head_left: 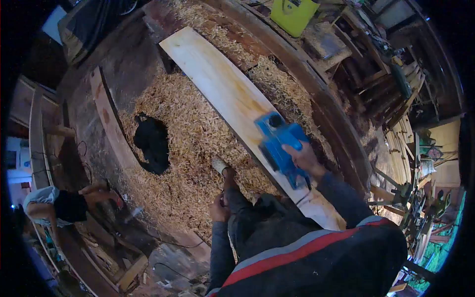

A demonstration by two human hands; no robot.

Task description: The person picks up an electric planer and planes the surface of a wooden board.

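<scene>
A blue electric hand planer rests on the upper face of a long pale wooden plank. My right hand is closed around the planer's handle. The plank runs diagonally from the top middle down toward my body. Low by my knee is my left hand, apart from the plank, its fingers curled. Whether anything is in those fingers I cannot make out.
Curly wood shavings cover the floor. A black animal lies in them beside a narrow board. Another person is at the left. A yellow-green container stands at the top; timber pieces lean at the right.
</scene>
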